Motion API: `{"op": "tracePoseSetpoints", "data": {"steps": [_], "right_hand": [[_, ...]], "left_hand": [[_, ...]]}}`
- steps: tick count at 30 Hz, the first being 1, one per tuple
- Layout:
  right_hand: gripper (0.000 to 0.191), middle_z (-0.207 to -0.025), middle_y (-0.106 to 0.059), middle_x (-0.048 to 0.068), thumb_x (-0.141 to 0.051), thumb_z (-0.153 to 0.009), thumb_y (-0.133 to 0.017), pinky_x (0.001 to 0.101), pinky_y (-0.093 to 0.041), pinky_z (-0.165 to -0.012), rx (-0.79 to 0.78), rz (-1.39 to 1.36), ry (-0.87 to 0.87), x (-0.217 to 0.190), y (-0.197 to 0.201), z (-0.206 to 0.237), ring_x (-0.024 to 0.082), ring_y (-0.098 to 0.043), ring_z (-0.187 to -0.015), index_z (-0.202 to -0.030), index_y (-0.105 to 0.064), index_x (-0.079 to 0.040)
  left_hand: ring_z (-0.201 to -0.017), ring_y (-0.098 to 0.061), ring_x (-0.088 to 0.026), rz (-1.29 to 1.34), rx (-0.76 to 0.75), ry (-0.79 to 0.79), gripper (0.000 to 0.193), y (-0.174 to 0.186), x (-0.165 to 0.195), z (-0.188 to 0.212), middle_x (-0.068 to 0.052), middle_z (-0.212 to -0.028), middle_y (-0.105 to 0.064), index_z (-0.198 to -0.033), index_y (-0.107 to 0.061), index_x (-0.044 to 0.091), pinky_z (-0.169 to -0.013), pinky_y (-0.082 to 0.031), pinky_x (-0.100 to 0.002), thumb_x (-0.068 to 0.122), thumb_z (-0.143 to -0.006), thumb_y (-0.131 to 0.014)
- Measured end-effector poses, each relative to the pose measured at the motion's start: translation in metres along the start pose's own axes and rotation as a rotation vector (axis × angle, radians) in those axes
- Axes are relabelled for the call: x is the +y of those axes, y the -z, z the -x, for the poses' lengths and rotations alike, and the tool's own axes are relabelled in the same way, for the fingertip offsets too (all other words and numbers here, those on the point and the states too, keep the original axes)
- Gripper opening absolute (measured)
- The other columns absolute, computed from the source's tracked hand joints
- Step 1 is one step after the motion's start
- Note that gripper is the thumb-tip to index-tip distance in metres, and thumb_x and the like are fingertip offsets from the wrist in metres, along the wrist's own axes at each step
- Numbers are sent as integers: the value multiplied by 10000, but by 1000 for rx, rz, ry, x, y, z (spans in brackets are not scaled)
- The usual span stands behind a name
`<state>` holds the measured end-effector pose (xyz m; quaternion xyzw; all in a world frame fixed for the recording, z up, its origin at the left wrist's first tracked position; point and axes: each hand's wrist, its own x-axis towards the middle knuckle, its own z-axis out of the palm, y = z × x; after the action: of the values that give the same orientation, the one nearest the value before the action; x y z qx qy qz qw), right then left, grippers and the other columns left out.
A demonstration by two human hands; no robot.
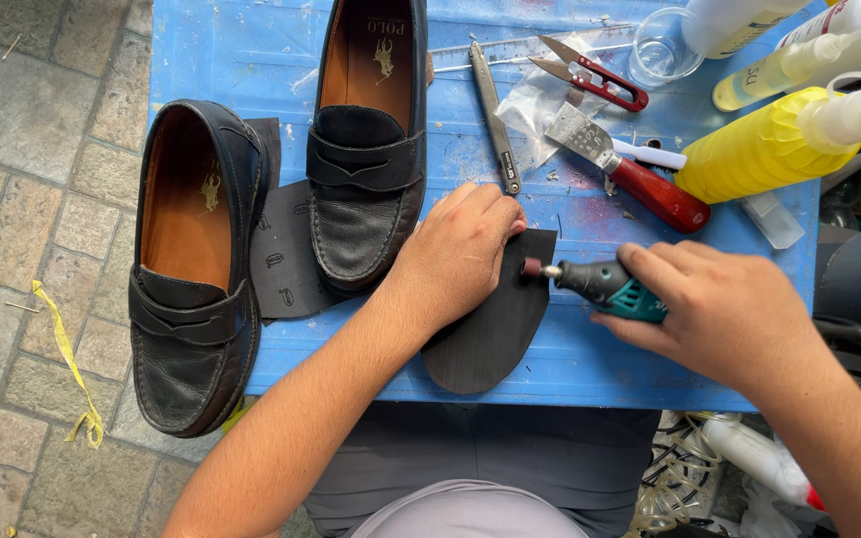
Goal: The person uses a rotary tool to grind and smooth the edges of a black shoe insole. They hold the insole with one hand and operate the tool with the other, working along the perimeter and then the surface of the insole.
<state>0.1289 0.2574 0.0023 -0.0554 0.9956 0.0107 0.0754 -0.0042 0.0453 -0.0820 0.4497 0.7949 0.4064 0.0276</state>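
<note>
My left hand presses down on a black rubber sole piece lying on the blue table. My right hand grips a green and black rotary tool, its small grinding tip touching the sole's upper edge beside my left fingers. Two black leather loafers lie to the left: one just beyond my left hand, the other hanging over the table's left edge. A second dark sole sheet lies between them.
At the back of the table lie a metal file, red-handled scissors, a red-handled knife, a clear cup and yellow squeeze bottles. Stone paving with a yellow strip lies to the left.
</note>
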Motion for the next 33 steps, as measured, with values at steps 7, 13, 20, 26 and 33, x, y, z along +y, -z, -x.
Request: {"op": "tracePoseSetpoints", "data": {"steps": [7, 13, 20, 26, 33], "right_hand": [[609, -778, -699, 68, -497, -654, -875, 396, -533, -529, 14, -159, 102, -14, -3, 19, 278, -689, -652, -1080, -720, -90], [588, -825, -701, 82, -471, -693, -845, 395, -537, -587, 58, -75, -33, -5, -2, 9, 282, -699, -728, -1091, -698, -65], [603, -793, -692, 78, -497, -681, -879, 398, -540, -559, -15, -90, 43, -12, -3, 14, 281, -697, -678, -1100, -715, -95], [620, -766, -690, 76, -516, -671, -871, 392, -531, -540, 27, -127, 68, -13, 1, 14, 274, -692, -665, -1085, -704, -87], [573, -773, -686, 66, -511, -738, -868, 389, -535, -563, -43, 31, -37, -9, 2, 5, 268, -701, -703, -1089, -694, -93]], "left_hand": [[-940, -619, -314, 8, 5, -5, 46, 0, 1, 1, -104, -931, -628, -959, -654, 47, -862, -497, -443, 80, -974, -627], [-937, -619, -313, -2, 0, -10, 42, 0, 0, 1, -109, -928, -626, -960, -656, 45, -846, -498, -441, 79, -955, -633], [-934, -617, -309, -18, 0, 8, 39, 0, 2, 1, -102, -926, -624, -955, -658, 46, -847, -501, -438, 78, -956, -636], [-929, -613, -312, 0, 3, -3, 40, 1, 2, 0, -103, -929, -625, -951, -657, 43, -849, -501, -437, 75, -957, -634], [-946, -615, -314, 25, 12, -5, 43, 0, 0, 0, -104, -939, -624, -961, -655, 40, -858, -504, -429, 80, -958, -639]]}}
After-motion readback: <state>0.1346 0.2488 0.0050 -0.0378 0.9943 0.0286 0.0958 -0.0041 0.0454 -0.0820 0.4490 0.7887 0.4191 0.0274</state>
